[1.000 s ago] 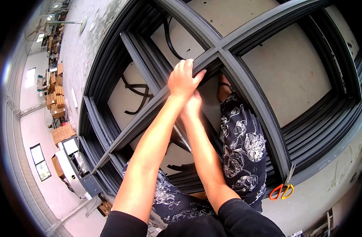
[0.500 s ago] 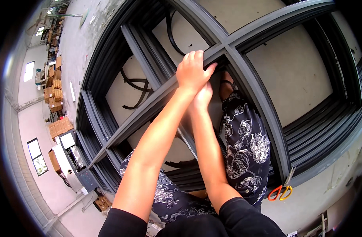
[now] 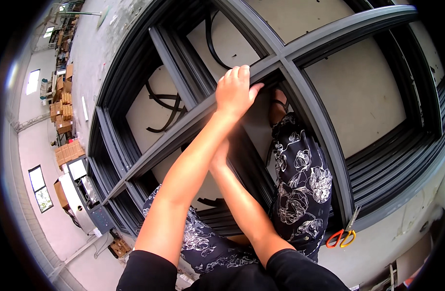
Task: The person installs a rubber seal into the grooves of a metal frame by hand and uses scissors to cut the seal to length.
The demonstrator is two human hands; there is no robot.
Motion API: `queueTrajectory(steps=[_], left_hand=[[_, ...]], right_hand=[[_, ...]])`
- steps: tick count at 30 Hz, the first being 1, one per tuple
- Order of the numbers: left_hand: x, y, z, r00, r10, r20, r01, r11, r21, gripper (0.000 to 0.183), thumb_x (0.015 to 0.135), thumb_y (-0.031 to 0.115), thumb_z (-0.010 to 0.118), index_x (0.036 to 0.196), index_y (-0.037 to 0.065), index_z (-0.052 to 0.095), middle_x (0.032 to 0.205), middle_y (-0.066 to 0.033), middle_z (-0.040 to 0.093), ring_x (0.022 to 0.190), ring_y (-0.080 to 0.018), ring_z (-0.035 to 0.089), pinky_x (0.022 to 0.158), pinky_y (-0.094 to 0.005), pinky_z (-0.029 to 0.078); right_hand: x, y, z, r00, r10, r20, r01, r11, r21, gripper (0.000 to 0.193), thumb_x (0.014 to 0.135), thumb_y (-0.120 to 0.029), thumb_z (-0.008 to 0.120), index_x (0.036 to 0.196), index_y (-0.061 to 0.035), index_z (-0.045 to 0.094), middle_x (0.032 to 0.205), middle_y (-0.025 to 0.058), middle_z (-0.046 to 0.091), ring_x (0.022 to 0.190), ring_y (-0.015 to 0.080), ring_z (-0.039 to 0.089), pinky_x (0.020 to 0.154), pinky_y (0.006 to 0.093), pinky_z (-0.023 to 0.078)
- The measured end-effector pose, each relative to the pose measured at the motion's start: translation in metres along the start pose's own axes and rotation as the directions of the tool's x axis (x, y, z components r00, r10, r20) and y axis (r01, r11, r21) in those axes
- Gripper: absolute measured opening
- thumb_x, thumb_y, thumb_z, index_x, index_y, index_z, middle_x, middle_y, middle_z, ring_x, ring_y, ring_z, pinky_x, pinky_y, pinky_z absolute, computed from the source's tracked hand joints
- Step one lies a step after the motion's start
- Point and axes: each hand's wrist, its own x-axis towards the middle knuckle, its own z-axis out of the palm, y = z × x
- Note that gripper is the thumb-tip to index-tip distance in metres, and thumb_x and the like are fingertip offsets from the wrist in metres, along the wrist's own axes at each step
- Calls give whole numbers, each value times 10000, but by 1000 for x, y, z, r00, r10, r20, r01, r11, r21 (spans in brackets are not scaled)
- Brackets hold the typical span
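Note:
My left hand (image 3: 234,89) rests on a bar of the uppermost dark grey window frame (image 3: 164,133); its fingers curl over the bar's far side, and the thumb points right. Lower down, my right hand (image 3: 220,151) is near the same bar, mostly hidden behind my left forearm, so its fingers do not show. Beneath the top frame lie several more like it in a stack. Curved black rubber strips (image 3: 168,114) lie on the floor inside the frame openings.
Scissors with a red and a yellow handle (image 3: 342,237) lie by the frame's near right corner. My legs in dark flowered trousers (image 3: 300,179) are inside the frame openings. At the left stand a grey-and-white machine (image 3: 82,194) and cardboard boxes (image 3: 68,151) along the wall.
My right hand has moved down and left, from just below my left hand to behind the left forearm. My left hand stays at about the same spot on the bar.

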Motion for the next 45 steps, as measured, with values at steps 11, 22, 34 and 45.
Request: queueTrajectory(steps=[11,22,34,45], left_hand=[[-28,-10,-3,991,-126,-46,129,990,65,550,752,363,770,1124,26,545,1016,-116,628,953,-299,611,822,-415,467],[-47,-15,-13,980,-99,-173,114,991,76,575,733,370,787,1138,36,556,1009,-88,619,976,-271,595,859,-403,442],[-83,-40,-22,958,-223,-180,240,967,82,756,677,420,815,1260,51,505,1162,-78,580,1121,-248,539,1000,-423,371],[-159,-92,-57,959,-281,-38,279,959,-49,874,640,336,854,1364,77,439,1287,-107,517,1244,-283,453,1090,-460,293]], right_hand=[[-42,-18,47,985,115,-128,-108,992,61,265,953,-289,610,1102,-74,562,1129,76,607,1045,178,585,922,348,467],[-95,37,-4,950,303,72,-221,819,-530,177,893,-172,713,1029,-119,613,879,-12,595,767,61,527,666,252,462],[-107,61,6,914,403,-46,-358,749,-557,176,897,-115,694,1008,-35,584,914,21,610,855,125,589,780,269,481],[-95,60,1,862,507,32,-393,705,-591,211,942,-116,622,1116,-7,577,1078,89,651,1028,171,611,873,308,500]])
